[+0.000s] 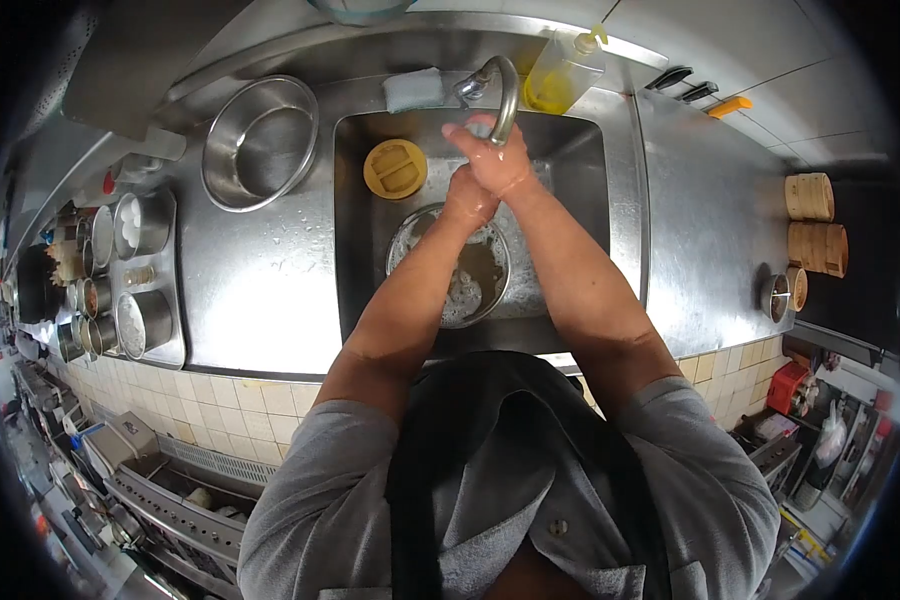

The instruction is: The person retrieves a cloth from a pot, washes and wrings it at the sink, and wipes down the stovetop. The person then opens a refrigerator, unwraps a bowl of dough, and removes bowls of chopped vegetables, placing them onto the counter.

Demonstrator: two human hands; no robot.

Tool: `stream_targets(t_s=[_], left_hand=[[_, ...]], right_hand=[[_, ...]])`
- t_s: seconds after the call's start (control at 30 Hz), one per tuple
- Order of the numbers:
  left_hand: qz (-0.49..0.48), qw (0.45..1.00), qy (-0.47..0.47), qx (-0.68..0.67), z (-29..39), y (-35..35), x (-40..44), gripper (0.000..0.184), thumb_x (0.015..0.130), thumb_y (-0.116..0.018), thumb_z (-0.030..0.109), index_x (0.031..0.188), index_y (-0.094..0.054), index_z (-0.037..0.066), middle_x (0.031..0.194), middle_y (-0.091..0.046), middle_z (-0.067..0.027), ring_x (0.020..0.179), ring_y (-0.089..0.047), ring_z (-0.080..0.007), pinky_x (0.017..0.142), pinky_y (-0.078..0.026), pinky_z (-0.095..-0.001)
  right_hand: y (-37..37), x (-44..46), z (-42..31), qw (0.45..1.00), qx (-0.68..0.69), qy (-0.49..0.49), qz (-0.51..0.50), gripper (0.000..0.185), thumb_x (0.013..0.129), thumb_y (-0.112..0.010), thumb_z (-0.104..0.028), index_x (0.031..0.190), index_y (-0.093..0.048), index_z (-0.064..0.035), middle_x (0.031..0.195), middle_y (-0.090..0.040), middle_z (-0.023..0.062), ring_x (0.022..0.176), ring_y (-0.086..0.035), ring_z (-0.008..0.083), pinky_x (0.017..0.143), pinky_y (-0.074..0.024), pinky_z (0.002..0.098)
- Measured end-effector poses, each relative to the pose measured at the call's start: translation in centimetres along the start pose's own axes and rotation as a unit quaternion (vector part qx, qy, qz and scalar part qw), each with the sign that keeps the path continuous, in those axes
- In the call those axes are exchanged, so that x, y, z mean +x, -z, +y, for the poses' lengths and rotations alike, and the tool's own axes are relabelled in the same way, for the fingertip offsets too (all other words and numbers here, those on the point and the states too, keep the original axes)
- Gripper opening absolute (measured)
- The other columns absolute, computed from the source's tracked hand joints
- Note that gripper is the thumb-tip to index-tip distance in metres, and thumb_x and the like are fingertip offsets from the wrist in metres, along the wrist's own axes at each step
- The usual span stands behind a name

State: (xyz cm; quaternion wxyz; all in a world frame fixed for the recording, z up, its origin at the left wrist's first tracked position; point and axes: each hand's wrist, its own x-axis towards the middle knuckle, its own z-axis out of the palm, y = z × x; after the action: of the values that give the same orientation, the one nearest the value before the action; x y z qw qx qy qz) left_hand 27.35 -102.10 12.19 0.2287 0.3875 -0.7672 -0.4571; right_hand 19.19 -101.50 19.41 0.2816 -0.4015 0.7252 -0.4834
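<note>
My left hand [469, 201] and my right hand [505, 163] are pressed together, wet, below the curved faucet [511, 98]. The right hand lies farther forward, with a digit stretched out to the left, apart from the rest. The left hand's fingers are hidden behind the right hand. Something whitish, perhaps water or foam, shows near the right hand's fingers; I cannot tell which. Under my wrists a round metal bowl [501, 300] with foamy water stands in the steel sink [592, 240]. A round yellow-brown piece [395, 169] with a crossbar sits at the sink's back left.
On the left counter stands a large steel basin [260, 143], with a tray [178, 290] of metal containers farther left. Behind the sink are a folded cloth [414, 90] and a yellow soap bottle [562, 80]. Knives [698, 92] and bamboo steamers [816, 248] are on the right.
</note>
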Motion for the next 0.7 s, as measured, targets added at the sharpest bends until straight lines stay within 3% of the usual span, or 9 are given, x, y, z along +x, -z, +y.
stream_targets(t_s=[0.13,0.2,0.23,0.3,0.33,0.4,0.47,0.5,0.7], left_hand=[[-0.015,0.999,0.033,0.032,-0.1,0.2,0.1,0.029,0.083,-0.061,0.024,0.106,-0.064,0.006,0.104,-0.066,-0.0219,0.099,-0.062,-0.0382,0.086,-0.049,-0.0413],[-0.080,0.993,0.089,-0.014,1.5,1.6,0.4,0.038,0.085,-0.061,0.019,0.117,-0.055,0.001,0.110,-0.063,-0.0181,0.103,-0.061,-0.0317,0.088,-0.047,-0.0400],[-0.080,0.993,0.089,-0.014,1.5,1.6,0.5,0.038,0.085,-0.061,0.019,0.117,-0.055,0.001,0.110,-0.063,-0.0181,0.103,-0.061,-0.0317,0.088,-0.047,-0.0400],[0.053,0.926,0.199,-0.317,1.9,1.6,0.5,0.025,0.080,-0.065,0.012,0.100,-0.058,-0.001,0.090,-0.065,-0.0132,0.079,-0.064,-0.0249,0.072,-0.051,-0.0344],[0.052,0.926,0.199,-0.317,2.0,1.7,0.7,0.025,0.080,-0.065,0.012,0.100,-0.058,-0.001,0.090,-0.065,-0.0132,0.079,-0.064,-0.0249,0.072,-0.051,-0.0344],[0.063,0.782,0.131,-0.606,2.4,2.8,1.3,0.021,0.081,-0.065,0.004,0.098,-0.055,-0.001,0.083,-0.060,-0.0075,0.073,-0.060,-0.0181,0.066,-0.051,-0.0318],[0.019,0.749,0.142,-0.646,4.3,4.7,1.6,0.012,0.085,-0.064,0.005,0.094,-0.056,0.002,0.074,-0.055,-0.0053,0.065,-0.057,-0.0187,0.063,-0.050,-0.0334],[0.012,0.764,0.124,-0.633,4.6,5.0,2.0,0.012,0.085,-0.066,0.007,0.090,-0.055,0.003,0.070,-0.052,-0.0040,0.061,-0.054,-0.0179,0.060,-0.049,-0.0332],[0.019,0.793,0.140,-0.593,6.0,4.7,2.8,0.020,0.085,-0.070,0.012,0.079,-0.053,0.006,0.061,-0.046,-0.0015,0.052,-0.044,-0.0136,0.050,-0.039,-0.0305]], right_hand=[[0.5,-1.0,-1.2,0.997,-0.049,-0.047,-0.040,0.048,0.075,-0.075,-0.043,0.098,-0.066,-0.0017,0.089,-0.067,0.0130,0.085,-0.062,0.0216,0.080,-0.0481,0.0342],[0.8,-0.7,-1.0,0.995,-0.051,-0.060,-0.063,0.047,0.074,-0.077,-0.041,0.099,-0.066,-0.0029,0.095,-0.068,0.0128,0.089,-0.062,0.0215,0.082,-0.0479,0.0337],[0.7,-0.5,-0.3,0.996,0.036,-0.004,-0.081,0.050,0.072,-0.079,-0.038,0.105,-0.064,-0.0035,0.101,-0.067,0.0125,0.094,-0.061,0.0213,0.085,-0.0469,0.0332],[1.1,-0.5,0.7,0.986,0.123,0.051,-0.098,0.054,0.070,-0.081,-0.035,0.110,-0.062,-0.0041,0.107,-0.066,0.0121,0.099,-0.060,0.0211,0.089,-0.0459,0.0328],[1.6,-0.7,1.2,0.976,0.186,0.019,-0.114,0.064,0.068,-0.084,-0.034,0.117,-0.058,-0.0028,0.113,-0.063,0.0144,0.107,-0.057,0.0228,0.092,-0.0450,0.0342],[2.7,-1.0,2.4,0.960,0.247,-0.012,-0.130,0.074,0.065,-0.086,-0.032,0.124,-0.053,-0.0015,0.118,-0.061,0.0167,0.116,-0.055,0.0244,0.096,-0.0442,0.0356],[3.7,-1.1,3.9,0.967,0.007,-0.046,-0.250,0.086,0.064,-0.086,-0.032,0.134,-0.044,-0.0030,0.127,-0.055,0.0172,0.125,-0.047,0.0263,0.100,-0.0409,0.0355],[3.8,-1.5,3.9,0.969,0.000,-0.061,-0.241,0.073,0.066,-0.083,-0.027,0.127,-0.051,-0.0032,0.120,-0.060,0.0179,0.117,-0.055,0.0275,0.096,-0.0441,0.0357],[2.1,-1.8,5.3,0.977,-0.119,-0.007,-0.179,0.053,0.067,-0.076,-0.019,0.115,-0.058,-0.0035,0.103,-0.066,0.0183,0.095,-0.064,0.0312,0.087,-0.0485,0.0359]])
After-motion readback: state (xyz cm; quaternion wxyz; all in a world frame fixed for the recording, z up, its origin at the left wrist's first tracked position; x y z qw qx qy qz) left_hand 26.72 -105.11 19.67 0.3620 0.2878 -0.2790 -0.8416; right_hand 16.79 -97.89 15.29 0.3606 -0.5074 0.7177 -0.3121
